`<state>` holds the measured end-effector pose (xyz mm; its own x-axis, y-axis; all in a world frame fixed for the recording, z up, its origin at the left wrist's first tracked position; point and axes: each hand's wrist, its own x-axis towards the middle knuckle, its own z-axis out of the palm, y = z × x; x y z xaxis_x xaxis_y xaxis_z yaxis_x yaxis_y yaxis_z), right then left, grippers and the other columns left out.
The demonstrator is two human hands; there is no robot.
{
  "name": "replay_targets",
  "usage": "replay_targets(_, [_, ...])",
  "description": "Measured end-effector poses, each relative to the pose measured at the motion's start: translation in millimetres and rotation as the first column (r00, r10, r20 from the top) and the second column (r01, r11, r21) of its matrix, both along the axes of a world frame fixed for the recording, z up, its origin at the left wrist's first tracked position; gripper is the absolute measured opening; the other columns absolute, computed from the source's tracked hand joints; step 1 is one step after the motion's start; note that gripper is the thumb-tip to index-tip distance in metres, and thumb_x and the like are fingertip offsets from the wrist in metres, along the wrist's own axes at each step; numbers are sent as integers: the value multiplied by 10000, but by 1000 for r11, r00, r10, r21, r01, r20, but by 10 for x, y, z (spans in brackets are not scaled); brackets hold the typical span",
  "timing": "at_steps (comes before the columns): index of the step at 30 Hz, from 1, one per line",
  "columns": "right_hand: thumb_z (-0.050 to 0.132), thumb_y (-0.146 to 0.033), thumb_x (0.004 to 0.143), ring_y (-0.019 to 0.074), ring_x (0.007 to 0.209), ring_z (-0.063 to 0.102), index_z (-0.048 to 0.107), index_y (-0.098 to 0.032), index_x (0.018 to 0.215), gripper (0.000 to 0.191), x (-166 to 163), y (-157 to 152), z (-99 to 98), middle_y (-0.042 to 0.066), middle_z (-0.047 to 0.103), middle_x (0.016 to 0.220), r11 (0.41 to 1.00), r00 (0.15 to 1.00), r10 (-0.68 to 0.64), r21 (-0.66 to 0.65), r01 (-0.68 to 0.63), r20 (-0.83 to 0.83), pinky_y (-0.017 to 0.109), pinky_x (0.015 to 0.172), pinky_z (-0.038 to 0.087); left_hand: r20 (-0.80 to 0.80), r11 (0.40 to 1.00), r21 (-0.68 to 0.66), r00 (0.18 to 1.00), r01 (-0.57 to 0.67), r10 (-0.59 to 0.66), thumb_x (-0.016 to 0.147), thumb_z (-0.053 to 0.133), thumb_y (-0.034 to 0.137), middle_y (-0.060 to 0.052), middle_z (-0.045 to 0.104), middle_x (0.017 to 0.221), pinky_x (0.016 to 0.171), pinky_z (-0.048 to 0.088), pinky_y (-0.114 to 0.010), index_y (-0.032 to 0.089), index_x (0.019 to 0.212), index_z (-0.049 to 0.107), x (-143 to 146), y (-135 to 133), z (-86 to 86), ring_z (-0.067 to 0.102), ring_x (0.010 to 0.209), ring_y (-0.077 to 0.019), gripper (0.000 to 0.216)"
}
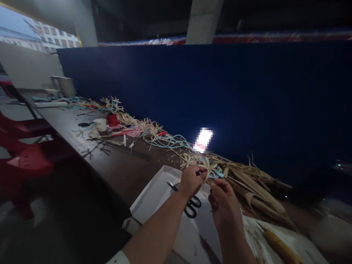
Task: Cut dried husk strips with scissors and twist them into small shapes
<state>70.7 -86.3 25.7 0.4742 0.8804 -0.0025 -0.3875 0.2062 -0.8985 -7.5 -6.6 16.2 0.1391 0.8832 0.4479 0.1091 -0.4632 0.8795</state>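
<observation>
My left hand [191,179] is closed, thumb and fingers pinching a pale dried husk strip [208,169] that curls up beside the fingertips. Just to its right, my right hand [223,198] is also closed in a pinch; whatever lies between its fingertips is too small to make out. Both hands hover over a shallow white box [154,196]. Inside the box lie scissors [195,202] with black handles, partly covered by my left wrist. Long brown dried husks [258,183] are heaped to the right of my hands. A pointed tool with a wooden handle [280,245] rests at the lower right.
A lit phone [203,140], blurred out, leans against the dark blue partition [154,80]. Along the table [123,179] lie light-blue cords [176,141], husk flowers [112,104], a red thread spool [112,120], a white cup [100,125] and other scissors [85,124]. Red chairs [30,161] stand left.
</observation>
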Motion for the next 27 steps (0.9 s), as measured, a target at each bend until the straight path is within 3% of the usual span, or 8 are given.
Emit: replay_targets(27, [735, -223, 619, 15, 392, 286, 526, -205, 797, 275, 4, 12, -21, -91, 435, 575, 1000, 1000, -12, 7, 12, -8, 128, 349, 227, -5, 1000, -4, 1000, -8, 8, 720, 609, 213, -20, 693, 823, 755, 483, -224, 179, 811, 707, 4, -11, 14, 618, 781, -128, 138])
